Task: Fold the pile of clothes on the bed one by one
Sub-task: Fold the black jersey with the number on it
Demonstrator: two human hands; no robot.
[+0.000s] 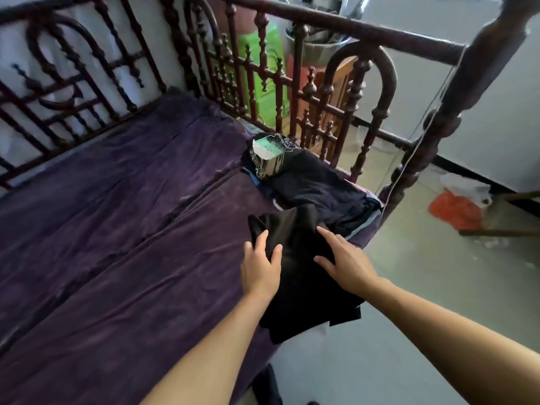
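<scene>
**Student:** Which parts of the person appear in this head view?

**Tutor:** Two limbs. The left hand (260, 268) joins a long left forearm (210, 346). The right hand (347, 264) joins a right forearm (453, 325) that widens toward the frame's lower edge.

**Student:** What is worn?

**Tutor:** Both forearms are bare from the wrist to the frame edge, and the wrists and fingers show only skin. A dark strip (271, 387) at the bottom may be a trouser leg, but it is too blurred to tell.

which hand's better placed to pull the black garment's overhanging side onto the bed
Right, probably: the right hand lies on the black cloth garment nearest the overhang; the left hand lies farther in.
</scene>
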